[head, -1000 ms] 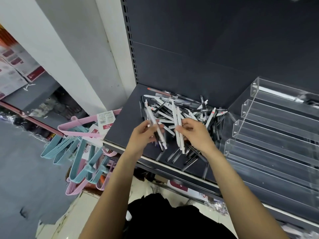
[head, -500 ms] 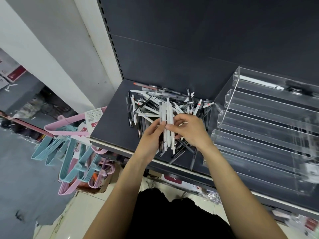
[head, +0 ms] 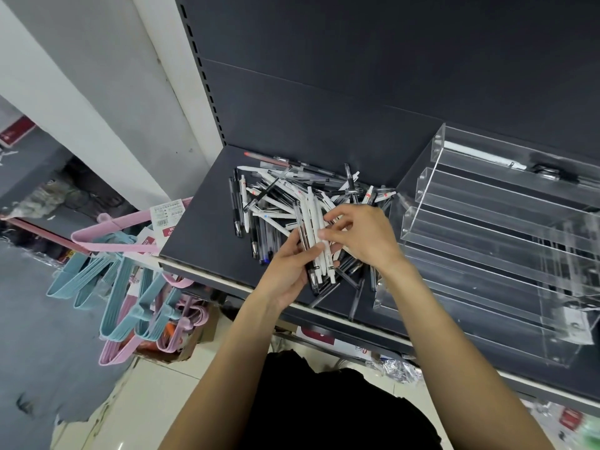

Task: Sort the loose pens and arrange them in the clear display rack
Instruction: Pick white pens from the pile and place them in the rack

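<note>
I see the left hand (head: 287,266) palm-up under a small bundle of white-barrelled pens (head: 319,237), its fingers curled round the lower part of the bundle; the pens lie side by side, roughly parallel, tips pointing toward the shelf's front edge. The right hand (head: 358,235) meets the same bundle from the right, thumb and fingertips pinching its upper part. Both hands are therefore grasping the bundle, held just above the heap.

The heap of loose black, white and clear pens (head: 276,196) lies scattered on the dark grey metal shelf (head: 201,222), left of centre, pens crossing at all angles. A few dark pens (head: 354,298) lie apart near the shelf's front lip.

The clear acrylic tiered display rack (head: 487,228) stands on the same shelf just to the right of the heap. Its upper tier holds one white pen (head: 480,156) and a dark item I cannot identify; I cannot tell whether the other tiers hold anything.

Left of the shelf, below its level, hang pink and light-blue plastic hangers (head: 123,287), with a white price tag (head: 167,212) above them.
</note>
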